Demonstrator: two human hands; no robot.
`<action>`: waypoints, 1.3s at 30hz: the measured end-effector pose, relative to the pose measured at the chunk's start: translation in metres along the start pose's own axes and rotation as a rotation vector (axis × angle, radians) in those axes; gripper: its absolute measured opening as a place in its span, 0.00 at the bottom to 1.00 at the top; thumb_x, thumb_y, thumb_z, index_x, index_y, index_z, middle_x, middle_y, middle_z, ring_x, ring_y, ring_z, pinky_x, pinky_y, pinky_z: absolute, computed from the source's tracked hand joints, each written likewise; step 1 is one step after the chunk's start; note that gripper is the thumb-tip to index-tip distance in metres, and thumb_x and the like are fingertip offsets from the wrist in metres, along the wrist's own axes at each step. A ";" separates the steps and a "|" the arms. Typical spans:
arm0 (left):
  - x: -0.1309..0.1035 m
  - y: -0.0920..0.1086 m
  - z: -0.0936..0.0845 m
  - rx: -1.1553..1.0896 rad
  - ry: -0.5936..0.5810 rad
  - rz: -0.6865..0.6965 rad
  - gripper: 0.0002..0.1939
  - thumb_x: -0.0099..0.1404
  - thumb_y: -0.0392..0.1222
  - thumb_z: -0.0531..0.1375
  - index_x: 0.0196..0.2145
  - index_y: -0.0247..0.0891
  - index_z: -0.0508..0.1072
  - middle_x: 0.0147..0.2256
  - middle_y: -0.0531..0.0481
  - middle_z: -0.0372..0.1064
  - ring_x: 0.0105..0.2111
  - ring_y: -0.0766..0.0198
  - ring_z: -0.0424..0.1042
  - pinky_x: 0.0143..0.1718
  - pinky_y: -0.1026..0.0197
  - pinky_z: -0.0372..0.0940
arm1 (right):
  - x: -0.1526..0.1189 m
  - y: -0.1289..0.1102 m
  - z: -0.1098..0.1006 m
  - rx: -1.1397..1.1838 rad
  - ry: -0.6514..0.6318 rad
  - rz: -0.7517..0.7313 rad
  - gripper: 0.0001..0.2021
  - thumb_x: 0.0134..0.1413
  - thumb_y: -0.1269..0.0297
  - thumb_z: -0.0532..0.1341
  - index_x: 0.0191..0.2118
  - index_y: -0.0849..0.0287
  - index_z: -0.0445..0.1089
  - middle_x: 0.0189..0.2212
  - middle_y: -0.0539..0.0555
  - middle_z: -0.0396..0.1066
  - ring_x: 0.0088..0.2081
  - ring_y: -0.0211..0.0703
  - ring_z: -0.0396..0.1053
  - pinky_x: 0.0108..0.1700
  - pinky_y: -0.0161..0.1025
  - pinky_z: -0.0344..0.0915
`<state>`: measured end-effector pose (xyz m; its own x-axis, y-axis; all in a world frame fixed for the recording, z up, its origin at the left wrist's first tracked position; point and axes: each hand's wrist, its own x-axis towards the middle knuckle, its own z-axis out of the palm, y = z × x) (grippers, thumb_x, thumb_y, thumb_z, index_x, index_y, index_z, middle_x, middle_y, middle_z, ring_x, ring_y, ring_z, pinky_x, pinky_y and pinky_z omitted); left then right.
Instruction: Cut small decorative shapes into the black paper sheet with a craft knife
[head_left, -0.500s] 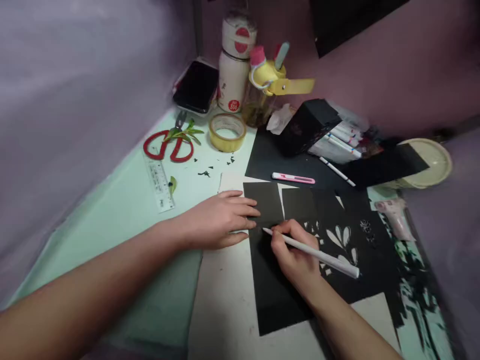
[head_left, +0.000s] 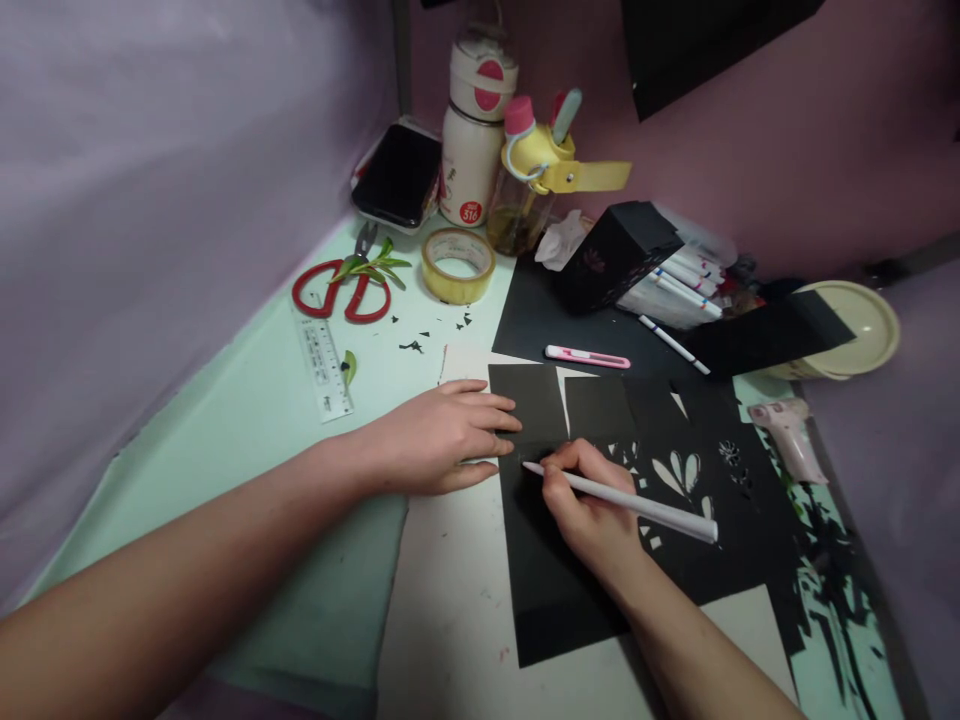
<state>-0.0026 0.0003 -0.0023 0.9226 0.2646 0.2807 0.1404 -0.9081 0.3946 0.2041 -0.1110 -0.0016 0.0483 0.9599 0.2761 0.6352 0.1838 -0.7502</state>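
Note:
My right hand [head_left: 596,505] is closed around a white pen [head_left: 645,508], its tip at the surface of a black paper sheet [head_left: 559,600]. Faint pale marks show on the paper near the tip. My left hand [head_left: 457,435] lies flat with fingers spread, fingertips resting on the left edge of the same sheet. To the right, black paper has petal-shaped cutouts [head_left: 679,472] and small square and triangular holes. Beyond the sheet lies a pink craft knife [head_left: 587,357]. Part of the black paper is hidden under my right hand.
Red-handled scissors [head_left: 341,290], a clear ruler [head_left: 324,370] and a tape roll [head_left: 458,266] lie at the left. Behind stand a white bottle [head_left: 471,150] and a yellow-topped bottle [head_left: 525,190]. A black box [head_left: 619,255], a thin marker [head_left: 673,344] and a round cream container [head_left: 874,330] are at the right.
The pen tip has shifted very slightly down along the black paper, and the pen's back end sits a little higher. My left hand stays in place.

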 end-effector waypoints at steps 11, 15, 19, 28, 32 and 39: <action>0.000 0.000 0.000 -0.007 0.005 0.001 0.12 0.69 0.41 0.57 0.47 0.39 0.77 0.55 0.46 0.72 0.59 0.53 0.66 0.64 0.45 0.54 | 0.000 0.000 -0.001 0.013 -0.009 -0.002 0.08 0.56 0.69 0.59 0.27 0.57 0.68 0.20 0.46 0.70 0.21 0.34 0.66 0.26 0.30 0.62; 0.000 0.000 0.000 -0.006 0.001 -0.005 0.12 0.70 0.42 0.57 0.47 0.40 0.77 0.55 0.46 0.72 0.59 0.54 0.66 0.64 0.47 0.53 | 0.000 -0.001 -0.002 0.005 -0.010 -0.022 0.07 0.56 0.70 0.60 0.27 0.57 0.68 0.21 0.46 0.71 0.21 0.33 0.66 0.26 0.30 0.62; 0.000 0.000 0.000 -0.003 -0.003 -0.003 0.12 0.70 0.42 0.56 0.47 0.40 0.77 0.55 0.46 0.71 0.60 0.53 0.66 0.64 0.45 0.53 | 0.001 -0.001 -0.001 -0.009 -0.022 -0.043 0.07 0.57 0.70 0.60 0.28 0.57 0.69 0.21 0.46 0.71 0.20 0.33 0.66 0.26 0.30 0.62; 0.001 0.001 -0.001 -0.008 -0.015 -0.011 0.12 0.70 0.42 0.56 0.47 0.39 0.77 0.55 0.46 0.72 0.60 0.54 0.66 0.64 0.46 0.53 | -0.001 0.000 0.002 -0.002 0.006 -0.003 0.09 0.55 0.72 0.58 0.25 0.56 0.64 0.20 0.45 0.67 0.21 0.34 0.63 0.26 0.32 0.60; 0.000 0.000 0.000 -0.013 -0.005 -0.005 0.12 0.70 0.42 0.57 0.47 0.39 0.77 0.55 0.46 0.72 0.60 0.54 0.66 0.64 0.46 0.53 | -0.001 0.000 0.001 0.007 0.006 0.011 0.09 0.55 0.71 0.58 0.25 0.56 0.63 0.20 0.45 0.65 0.20 0.34 0.61 0.25 0.33 0.58; 0.001 0.001 -0.001 -0.013 -0.004 -0.003 0.12 0.70 0.42 0.57 0.47 0.39 0.77 0.55 0.45 0.72 0.59 0.53 0.66 0.64 0.44 0.54 | -0.003 0.002 0.000 0.212 0.224 0.028 0.08 0.57 0.72 0.58 0.27 0.56 0.65 0.22 0.47 0.66 0.24 0.37 0.65 0.27 0.35 0.62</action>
<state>-0.0024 0.0005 -0.0007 0.9236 0.2664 0.2759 0.1389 -0.9029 0.4067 0.2053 -0.1132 -0.0036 0.2471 0.8989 0.3617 0.4576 0.2208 -0.8613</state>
